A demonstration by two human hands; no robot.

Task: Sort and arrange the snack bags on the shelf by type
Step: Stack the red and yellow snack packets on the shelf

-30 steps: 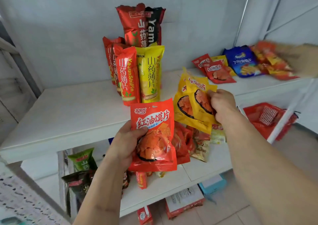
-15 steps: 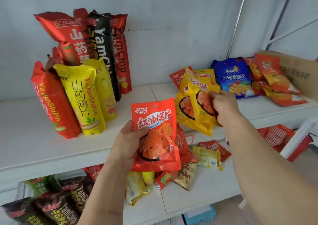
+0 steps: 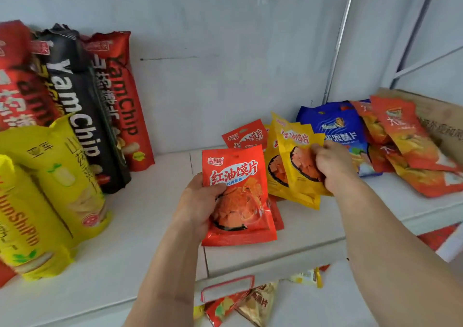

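Left hand (image 3: 200,201) gripped red snack bag (image 3: 238,196) above shelf (image 3: 140,239). Right hand (image 3: 330,166) pinched yellow snack bags (image 3: 293,166), right of it.

Single head-worn view, facing forward and down.
Close over the white shelf (image 3: 140,226), looking toward its back edge.

The red chip bag (image 3: 15,76) was cut off at the left edge. The cardboard box (image 3: 441,119) sat mostly hidden behind orange bags (image 3: 411,136). Its print was blurred.
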